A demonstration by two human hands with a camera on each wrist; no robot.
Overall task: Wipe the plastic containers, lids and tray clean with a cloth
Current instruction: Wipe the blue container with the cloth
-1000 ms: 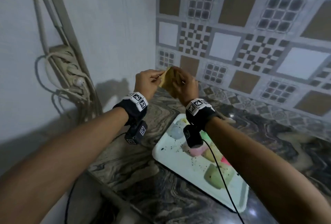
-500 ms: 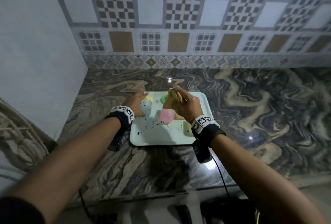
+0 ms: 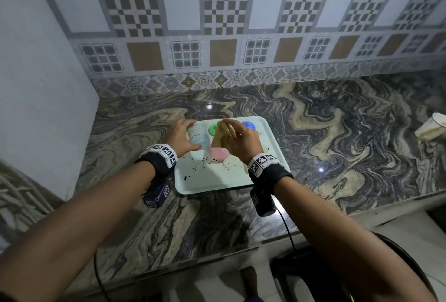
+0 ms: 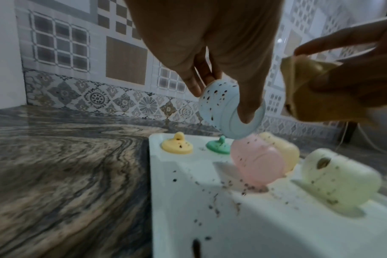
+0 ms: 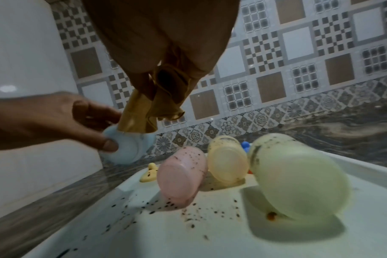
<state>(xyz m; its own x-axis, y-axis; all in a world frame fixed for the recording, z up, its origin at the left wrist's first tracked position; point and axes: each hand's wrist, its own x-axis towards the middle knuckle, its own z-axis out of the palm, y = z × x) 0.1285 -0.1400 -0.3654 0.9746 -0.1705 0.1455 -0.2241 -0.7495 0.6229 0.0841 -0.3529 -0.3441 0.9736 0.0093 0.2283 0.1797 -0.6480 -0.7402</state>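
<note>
On the marbled counter (image 3: 337,147) sits the speckled white tray (image 3: 212,181), bearing pink (image 4: 256,162), yellow (image 5: 227,160) and pale green containers (image 5: 298,176) on their sides — plus yellow (image 4: 177,145), green (image 4: 219,145) and blue lids (image 3: 248,125). Above it, the right hand (image 3: 243,142) clutches a bunched tan cloth (image 5: 152,111). The left hand (image 3: 181,137) grips the blue container (image 4: 227,108) — lifted clear of the tray, thumb on its base.
</note>
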